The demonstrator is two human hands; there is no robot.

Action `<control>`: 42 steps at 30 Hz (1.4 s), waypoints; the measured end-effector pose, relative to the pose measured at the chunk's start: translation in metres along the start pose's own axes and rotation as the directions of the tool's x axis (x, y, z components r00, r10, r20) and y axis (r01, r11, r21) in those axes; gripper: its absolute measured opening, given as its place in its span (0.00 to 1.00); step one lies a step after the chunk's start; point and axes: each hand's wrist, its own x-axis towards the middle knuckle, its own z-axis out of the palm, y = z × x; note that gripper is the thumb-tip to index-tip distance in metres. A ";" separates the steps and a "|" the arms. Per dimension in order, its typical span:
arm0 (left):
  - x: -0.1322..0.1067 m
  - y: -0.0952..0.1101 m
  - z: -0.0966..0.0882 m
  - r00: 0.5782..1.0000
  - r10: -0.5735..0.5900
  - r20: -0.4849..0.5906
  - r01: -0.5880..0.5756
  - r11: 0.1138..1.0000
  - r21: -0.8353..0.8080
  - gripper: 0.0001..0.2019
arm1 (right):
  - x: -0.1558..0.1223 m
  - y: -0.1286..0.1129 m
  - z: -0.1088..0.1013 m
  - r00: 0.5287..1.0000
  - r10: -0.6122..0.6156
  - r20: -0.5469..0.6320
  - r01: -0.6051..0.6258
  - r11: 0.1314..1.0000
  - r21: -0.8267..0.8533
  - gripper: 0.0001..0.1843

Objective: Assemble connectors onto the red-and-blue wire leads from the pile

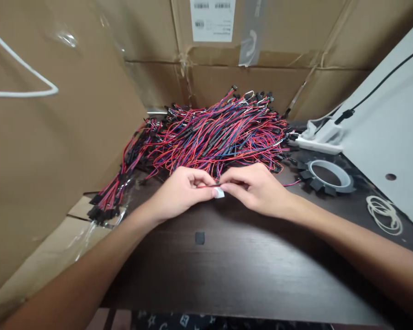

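My left hand (179,192) is closed in a pinch on a thin red wire (203,186), and its thumb tip meets a small white piece (219,192). Fingertips of my right hand (256,189) press together on the same wire just to the right, where it looks dark. Whether the white piece is paper or tape backing cannot be made out. Below the hands, a small black square pad (199,238) lies flat on the dark table (234,270). Right behind the fingers rises a big heap of red, blue and black wire harnesses (216,133).
At the right sit a grey tape roll (347,181) fringed with black pads, a bundle of rubber bands (385,215) and a white power strip (318,145). More bundled wires (113,195) lie left. Cardboard (248,85) walls the back and left side.
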 end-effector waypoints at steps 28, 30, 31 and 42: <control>-0.002 -0.007 -0.003 0.985 -0.047 0.168 0.068 0.990 -0.122 0.09 | -0.012 0.016 0.008 0.951 -0.301 0.073 0.309 0.936 -0.166 0.13; -0.002 -0.007 -0.003 0.984 -0.036 0.176 0.061 0.989 -0.136 0.09 | -0.011 0.017 0.008 0.947 -0.311 0.079 0.321 0.924 -0.208 0.14; -0.002 -0.007 -0.003 0.984 -0.030 0.177 0.056 0.988 -0.142 0.09 | -0.011 0.017 0.009 0.945 -0.317 0.076 0.326 0.918 -0.227 0.14; -0.002 -0.010 -0.003 0.988 -0.082 0.129 0.100 0.985 -0.140 0.08 | -0.013 0.013 0.009 0.922 -0.386 0.023 0.364 0.846 -0.390 0.15</control>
